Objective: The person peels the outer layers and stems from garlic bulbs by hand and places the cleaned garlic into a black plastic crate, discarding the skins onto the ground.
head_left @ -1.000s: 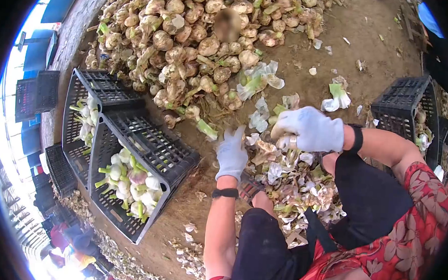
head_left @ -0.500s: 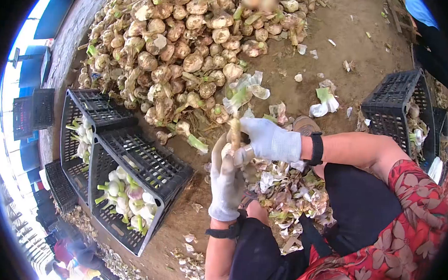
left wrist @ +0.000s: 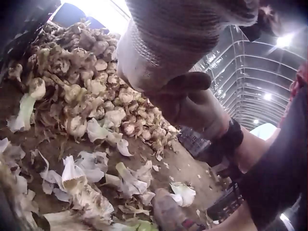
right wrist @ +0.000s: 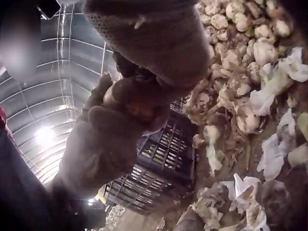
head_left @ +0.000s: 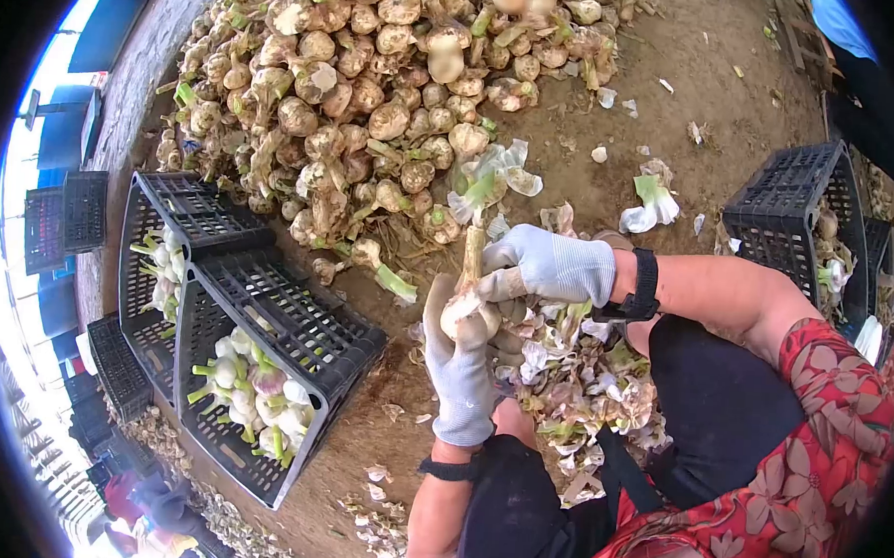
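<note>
In the head view a garlic bulb [head_left: 458, 316] with a long brown stem is held upright between two gloved hands. My left hand [head_left: 458, 374] grips the bulb from below, fingers wrapped round it. At the neck, my right hand [head_left: 559, 268] pinches the base of the stem with thumb and fingers. Both wrist views show the gloves close up and dark; in the left wrist view the left glove [left wrist: 166, 43] covers most of the bulb. Under the hands lies a heap of peeled husks [head_left: 587, 385].
A big pile of unpeeled garlic [head_left: 354, 115] rises ahead. To the left stand black crates [head_left: 296, 312] on their sides, with trimmed white bulbs [head_left: 253, 390] inside. Another black crate [head_left: 779, 209] is at the right. A loose trimmed stem [head_left: 653, 203] lies on the dirt floor.
One second ago the hands were apart, the right one over the husks. They have come together round the garlic bulb, and the right fingers have shifted about its stem. The head view has moved slightly.
</note>
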`<state>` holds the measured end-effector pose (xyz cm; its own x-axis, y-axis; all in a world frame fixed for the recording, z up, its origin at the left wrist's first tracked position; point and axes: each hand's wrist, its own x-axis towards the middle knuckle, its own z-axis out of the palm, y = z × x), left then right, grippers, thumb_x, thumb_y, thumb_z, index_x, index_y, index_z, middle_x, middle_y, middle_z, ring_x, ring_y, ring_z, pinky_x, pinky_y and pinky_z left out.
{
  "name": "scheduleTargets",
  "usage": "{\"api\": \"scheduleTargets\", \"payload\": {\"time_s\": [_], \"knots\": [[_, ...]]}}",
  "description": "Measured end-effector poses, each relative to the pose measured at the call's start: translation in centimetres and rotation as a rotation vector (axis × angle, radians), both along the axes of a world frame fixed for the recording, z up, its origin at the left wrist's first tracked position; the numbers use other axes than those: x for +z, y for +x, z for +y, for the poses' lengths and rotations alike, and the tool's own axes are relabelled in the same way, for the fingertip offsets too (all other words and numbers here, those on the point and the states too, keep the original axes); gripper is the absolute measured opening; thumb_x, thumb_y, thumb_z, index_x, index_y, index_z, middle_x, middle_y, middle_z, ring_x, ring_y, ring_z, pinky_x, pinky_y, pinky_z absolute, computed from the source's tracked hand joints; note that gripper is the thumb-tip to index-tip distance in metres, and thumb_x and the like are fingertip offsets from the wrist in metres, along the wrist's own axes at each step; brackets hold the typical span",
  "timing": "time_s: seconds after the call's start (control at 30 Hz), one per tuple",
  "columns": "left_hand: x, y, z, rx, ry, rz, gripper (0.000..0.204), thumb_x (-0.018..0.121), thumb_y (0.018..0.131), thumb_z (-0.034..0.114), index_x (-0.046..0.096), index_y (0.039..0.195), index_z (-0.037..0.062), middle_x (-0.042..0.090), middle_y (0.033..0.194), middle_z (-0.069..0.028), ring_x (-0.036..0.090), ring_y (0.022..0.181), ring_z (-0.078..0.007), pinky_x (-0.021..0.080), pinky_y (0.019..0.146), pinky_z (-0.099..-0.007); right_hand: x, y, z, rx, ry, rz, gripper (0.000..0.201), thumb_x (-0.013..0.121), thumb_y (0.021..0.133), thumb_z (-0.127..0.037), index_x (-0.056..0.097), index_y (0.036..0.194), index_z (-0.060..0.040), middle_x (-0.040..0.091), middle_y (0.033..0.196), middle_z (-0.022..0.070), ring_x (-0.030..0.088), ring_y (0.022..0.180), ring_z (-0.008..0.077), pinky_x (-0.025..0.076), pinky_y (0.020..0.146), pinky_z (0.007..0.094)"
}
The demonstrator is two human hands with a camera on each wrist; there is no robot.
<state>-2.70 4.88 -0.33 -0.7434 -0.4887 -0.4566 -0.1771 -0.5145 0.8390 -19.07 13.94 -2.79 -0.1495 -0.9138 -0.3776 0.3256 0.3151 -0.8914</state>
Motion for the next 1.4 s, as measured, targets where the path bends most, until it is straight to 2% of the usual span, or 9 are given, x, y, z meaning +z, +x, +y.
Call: {"api": "scheduleTargets", "payload": {"time_s": [0.23,0.4,0.5,0.63,0.7,0.83,0.93,1.1,1.4], "knots": [[-2.3,0.7,-0.4,0.074,0.246,0.038,0.083,0.054,0.088,0.062,0.033,0.14,0.0002,0.063,0.096,-0.0139,0.061,0.061,-0.0194,0.052,0.049,-0.0294,-1.0,1.3,-0.3,-0.06,-0.094,0.53,0.018,0.059,0.075,-0.01,0.061,0.085,0.0043,0.06,0.077,0.0252,0.06,0.069,0.0354,0.049,0.065,0.0389],[-2.2,0.9,-2.9,-0.113,1.21,0.319,0.073,0.038,0.091,0.069,0.051,0.125,0.0061,0.062,0.073,-0.0118,0.05,0.042,-0.0187,0.043,0.039,-0.0296,-1.1,2.4,-0.2,-0.148,-0.252,0.743,0.018,0.059,0.071,-0.009,0.061,0.086,0.0018,0.06,0.085,0.0221,0.061,0.086,0.0398,0.05,0.072,0.0434],[-2.4,0.9,-3.1,0.04,1.065,0.289,0.06,0.05,0.093,0.054,0.049,0.127,0.0048,0.064,0.074,-0.0141,0.054,0.046,-0.0188,0.047,0.043,-0.0294,-1.4,2.6,-0.5,-0.196,-0.172,0.599,0.019,0.061,0.071,-0.009,0.061,0.087,0.0008,0.061,0.085,0.0214,0.061,0.084,0.0387,0.05,0.071,0.0431],[-3.4,-0.2,-1.3,0.08,-0.296,0.012,0.054,0.06,0.093,0.035,0.042,0.135,0.0052,0.061,0.108,-0.0107,0.061,0.091,-0.0185,0.049,0.084,-0.0316,-0.2,3.2,-0.4,-0.21,-0.077,0.548,0.021,0.062,0.072,-0.007,0.06,0.092,-0.0004,0.062,0.083,0.0214,0.063,0.082,0.0385,0.051,0.07,0.0426],[-3.9,0.2,-0.9,0.215,-0.164,-0.023,0.054,0.058,0.094,0.039,0.044,0.132,0.0037,0.055,0.116,-0.0072,0.055,0.105,-0.0175,0.043,0.095,-0.0325,-0.3,3.9,-0.4,-0.176,-0.309,0.843,0.021,0.062,0.074,-0.006,0.06,0.094,-0.0004,0.063,0.081,0.0215,0.064,0.08,0.0396,0.051,0.068,0.0424],[-3.9,0.8,-2.0,0.25,0.17,0.04,0.051,0.057,0.091,0.049,0.052,0.12,0.0071,0.058,0.106,-0.0057,0.059,0.096,-0.0179,0.049,0.085,-0.0326,-1.6,4.1,-0.3,-0.036,-0.372,0.589,0.015,0.062,0.079,-0.009,0.061,0.091,-0.0006,0.064,0.075,0.0157,0.065,0.069,0.0322,0.049,0.059,0.0391],[-2.4,0.7,-2.1,0.271,0.553,0.115,0.04,0.051,0.095,0.045,0.057,0.111,0.0099,0.062,0.098,-0.003,0.061,0.09,-0.0189,0.052,0.078,-0.0363,1.9,1.9,0.1,0.103,0.082,-0.149,0.015,0.062,0.086,-0.017,0.063,0.088,-0.002,0.06,0.066,0.0071,0.06,0.055,0.0178,0.046,0.051,0.0325],[-0.9,0.5,-2.8,0.056,0.452,0.081,0.048,0.054,0.087,0.044,0.054,0.111,0.0026,0.056,0.068,-0.0079,0.036,0.034,-0.0114,0.03,0.032,-0.0236,0.7,1.5,0.7,-0.211,0.063,-0.444,0.023,0.063,0.088,-0.021,0.064,0.086,0.0017,0.058,0.063,0.0037,0.056,0.051,0.0115,0.044,0.046,0.0259],[1.2,1.1,-1.6,-0.438,0.405,-0.132,0.054,0.05,0.071,0.009,0.051,0.124,-0.0036,0.065,0.095,-0.0082,0.063,0.077,-0.0153,0.051,0.07,-0.0247,1.3,-1.0,-1.4,-0.296,-0.062,-0.462,0.02,0.055,0.093,-0.016,0.063,0.087,0.002,0.062,0.071,0.0062,0.057,0.055,0.0114,0.046,0.046,0.0268]]}}
